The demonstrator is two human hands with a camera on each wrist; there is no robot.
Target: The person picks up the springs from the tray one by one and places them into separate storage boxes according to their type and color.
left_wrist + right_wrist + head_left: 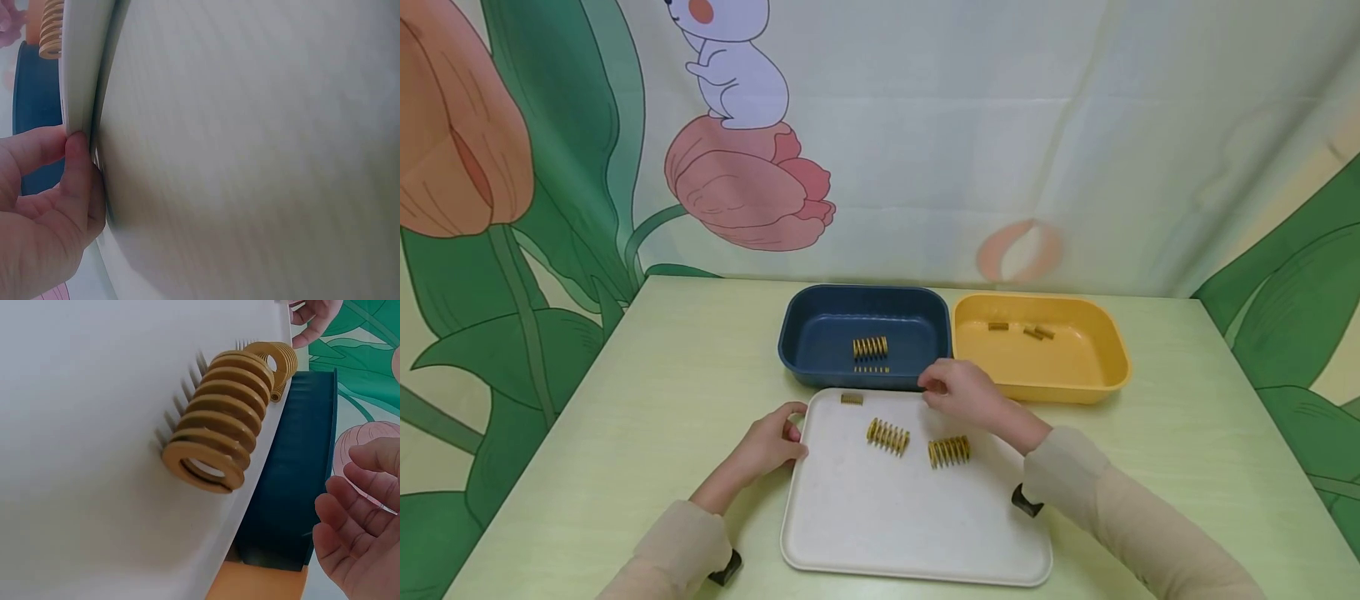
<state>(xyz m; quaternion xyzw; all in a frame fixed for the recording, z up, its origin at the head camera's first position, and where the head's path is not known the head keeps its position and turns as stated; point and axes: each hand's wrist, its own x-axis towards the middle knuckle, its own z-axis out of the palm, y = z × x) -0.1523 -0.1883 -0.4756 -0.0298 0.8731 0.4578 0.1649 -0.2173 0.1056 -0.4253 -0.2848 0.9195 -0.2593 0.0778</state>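
Observation:
The left hand (766, 447) pinches the left rim of a white tray (880, 529); in the left wrist view, fingertips (76, 142) press its edge. Over the tray's far edge, beside the dark blue bin (865, 382), hovers the right hand (961, 392). Its fingers are loosely bent with nothing between them in the right wrist view. Two large yellow coil springs lie on the tray, a left one (888, 437) and a right one (949, 451). A small spring (852, 399) lies near the far left corner. Inside the blue bin sits another large spring (870, 348).
A yellow bin (1041, 390) stands against the blue bin's right side. Small thin springs (998, 326) lie in it. A printed curtain (925, 167) hangs behind the pale wooden table (662, 375).

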